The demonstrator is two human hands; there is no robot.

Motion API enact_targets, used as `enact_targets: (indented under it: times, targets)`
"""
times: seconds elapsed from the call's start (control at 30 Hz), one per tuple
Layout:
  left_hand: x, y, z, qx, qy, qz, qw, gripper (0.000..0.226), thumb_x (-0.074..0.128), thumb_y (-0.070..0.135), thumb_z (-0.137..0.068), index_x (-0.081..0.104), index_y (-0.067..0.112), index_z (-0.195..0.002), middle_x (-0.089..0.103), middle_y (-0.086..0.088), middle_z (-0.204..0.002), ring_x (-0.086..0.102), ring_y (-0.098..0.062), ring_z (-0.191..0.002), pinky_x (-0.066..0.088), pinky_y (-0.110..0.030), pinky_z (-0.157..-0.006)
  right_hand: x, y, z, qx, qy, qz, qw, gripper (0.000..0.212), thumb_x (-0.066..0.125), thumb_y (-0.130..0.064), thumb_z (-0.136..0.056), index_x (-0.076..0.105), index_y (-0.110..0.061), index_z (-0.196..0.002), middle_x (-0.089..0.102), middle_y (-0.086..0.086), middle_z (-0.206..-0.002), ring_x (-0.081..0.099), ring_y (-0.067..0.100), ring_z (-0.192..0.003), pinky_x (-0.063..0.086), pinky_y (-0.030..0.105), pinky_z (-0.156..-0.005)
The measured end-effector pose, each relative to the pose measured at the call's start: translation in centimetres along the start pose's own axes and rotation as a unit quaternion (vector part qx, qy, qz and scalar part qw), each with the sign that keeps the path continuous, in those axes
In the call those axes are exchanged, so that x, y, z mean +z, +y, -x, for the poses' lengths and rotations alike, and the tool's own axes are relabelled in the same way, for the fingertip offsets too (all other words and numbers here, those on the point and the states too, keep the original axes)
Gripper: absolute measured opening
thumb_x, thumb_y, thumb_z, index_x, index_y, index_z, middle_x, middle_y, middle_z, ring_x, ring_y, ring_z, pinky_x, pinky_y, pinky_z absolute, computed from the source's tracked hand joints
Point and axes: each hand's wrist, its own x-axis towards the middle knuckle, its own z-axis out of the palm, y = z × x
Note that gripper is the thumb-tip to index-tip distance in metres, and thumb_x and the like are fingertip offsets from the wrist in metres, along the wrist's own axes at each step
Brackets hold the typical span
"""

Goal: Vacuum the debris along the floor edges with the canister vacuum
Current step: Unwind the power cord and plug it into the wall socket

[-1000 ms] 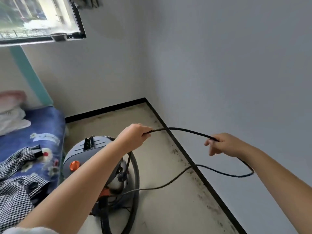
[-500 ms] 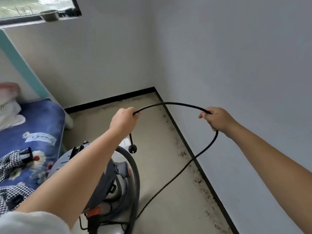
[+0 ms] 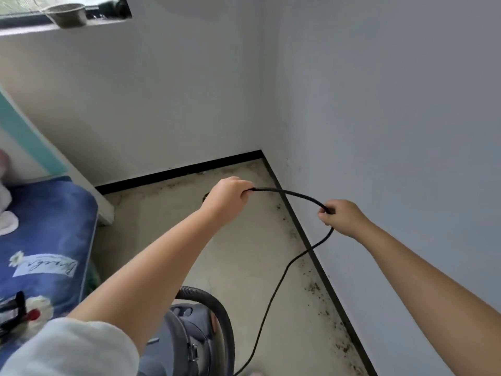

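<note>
Both hands are up holding the black power cord (image 3: 294, 194). The left hand (image 3: 226, 198) has its grip clamped on the cord near 12 o'clock, and the right hand (image 3: 343, 217) pinches it over at 2 o'clock, so it arcs between them. From there the cord drops to the floor (image 3: 168, 229). The canister vacuum (image 3: 184, 340) with its hose (image 3: 217, 308) sits down at 6 o'clock. Dark debris (image 3: 314, 287) speckles the floor along the baseboard (image 3: 320, 263) at 4 o'clock. The bed (image 3: 46, 240) is at 9.

Canister vacuum (image 3: 187, 346) cut off by bottom edge, partly behind left forearm; cord (image 3: 271, 297) end hidden inside left hand (image 3: 226, 198).
</note>
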Motion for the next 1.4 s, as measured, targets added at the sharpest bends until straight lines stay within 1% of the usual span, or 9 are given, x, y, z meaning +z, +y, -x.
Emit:
enact_targets:
  times: [0.17, 0.33, 0.57, 0.67, 0.77, 1.07, 1.2, 1.3, 1.4]
  targets:
    - [1.2, -2.6, -7.5, -0.021, -0.043, -0.083, 0.995, 0.024, 0.036, 0.005, -0.095, 0.058, 0.002, -0.105, 0.055, -0.013, -0.103, 0.054, -0.033, -0.093, 0.042, -0.032, -0.071, 0.8, -0.1, -7.7, 0.023, -0.016, -0.002, 1.000, 0.031, 0.039, -0.016, -0.098, 0.060, 0.006, -0.094, 0.052, 0.011, -0.076, 0.048, 0.023, -0.074, 0.034, 0.029, -0.062]
    - [3.9, -6.1, -14.4, -0.085, -0.093, -0.129, 0.984, 0.020, 0.035, 0.006, -0.096, 0.047, 0.006, -0.112, 0.044, -0.010, -0.090, 0.045, -0.028, -0.074, 0.038, -0.033, -0.061, 0.3, 0.5, -16.6, -0.018, -0.033, 0.086, 0.996, 0.034, 0.033, -0.022, -0.101, 0.042, -0.009, -0.071, 0.043, 0.002, -0.065, 0.042, 0.018, -0.061, 0.028, 0.028, -0.054]
    - [4.0, -7.6, -29.3, -0.085, -0.102, -0.150, 0.980, 0.024, 0.036, 0.005, -0.095, 0.045, 0.010, -0.116, 0.047, -0.007, -0.096, 0.048, -0.028, -0.075, 0.037, -0.030, -0.059, -8.0, 0.2, -33.1, -0.077, -0.042, 0.243, 0.966, 0.033, 0.032, -0.023, -0.101, 0.035, -0.016, -0.069, 0.046, 0.003, -0.067, 0.041, 0.016, -0.057, 0.027, 0.028, -0.050]
    - [3.5, -6.8, -36.2, -0.066, -0.092, -0.129, 0.985, 0.029, 0.036, 0.003, -0.095, 0.044, 0.014, -0.120, 0.051, -0.008, -0.100, 0.054, -0.032, -0.086, 0.038, -0.032, -0.061, -13.6, -1.7, -39.3, -0.104, 0.014, 0.339, 0.935, 0.027, 0.031, -0.024, -0.101, 0.050, -0.005, -0.094, 0.060, 0.019, -0.092, 0.054, 0.031, -0.077, 0.034, 0.030, -0.062]
    - [2.2, -7.0, -41.8, -0.096, -0.054, -0.106, 0.988, 0.012, 0.036, 0.006, -0.096, 0.043, 0.009, -0.105, 0.052, -0.011, -0.091, 0.049, -0.029, -0.077, 0.035, -0.033, -0.061, -17.3, -5.0, -44.2, -0.135, 0.058, 0.386, 0.911, 0.030, 0.030, -0.023, -0.100, 0.048, 0.000, -0.107, 0.060, 0.022, -0.099, 0.047, 0.030, -0.075, 0.035, 0.033, -0.063]
    - [-2.7, -10.8, -48.7, -0.136, 0.026, -0.138, 0.981, 0.026, 0.036, -0.001, -0.093, 0.048, 0.011, -0.113, 0.054, -0.011, -0.099, 0.053, -0.029, -0.076, 0.040, -0.032, -0.060, -20.8, -12.2, -54.7, -0.294, 0.151, 0.433, 0.839, 0.009, 0.050, -0.004, -0.088, 0.055, 0.002, -0.092, 0.063, 0.021, -0.075, 0.037, 0.027, -0.055, 0.010, 0.023, -0.046]
    - [-2.9, -11.9, -49.9, -0.148, 0.028, -0.128, 0.980, 0.037, 0.035, -0.003, -0.093, 0.045, 0.014, -0.124, 0.053, -0.010, -0.106, 0.055, -0.031, -0.085, 0.048, -0.037, -0.067, -20.5, -12.1, -57.2, -0.366, 0.175, 0.400, 0.822, 0.034, 0.081, 0.008, -0.045, 0.049, 0.000, -0.053, 0.041, 0.012, -0.033, 0.020, 0.018, -0.028, 0.010, 0.006, -0.054]
    - [-2.1, -12.2, -49.7, -0.163, 0.017, -0.124, 0.979, 0.036, 0.034, -0.002, -0.094, 0.045, 0.014, -0.125, 0.053, -0.012, -0.109, 0.053, -0.031, -0.085, 0.046, -0.036, -0.067, -18.5, -11.2, -57.7, -0.328, 0.145, 0.367, 0.858, 0.008, 0.060, 0.000, -0.082, 0.055, 0.005, -0.078, 0.054, 0.018, -0.054, 0.034, 0.024, -0.046, 0.016, 0.017, -0.046]
    - [-0.3, -12.9, -48.7, -0.188, 0.010, -0.120, 0.975, 0.032, 0.034, -0.002, -0.092, 0.048, 0.009, -0.119, 0.054, -0.014, -0.104, 0.051, -0.029, -0.080, 0.040, -0.032, -0.062, -14.2, -9.0, -57.3, -0.228, 0.066, 0.297, 0.925, 0.016, 0.035, -0.015, -0.097, 0.045, -0.006, -0.089, 0.040, 0.006, -0.062, 0.041, 0.027, -0.064, 0.020, 0.027, -0.046]
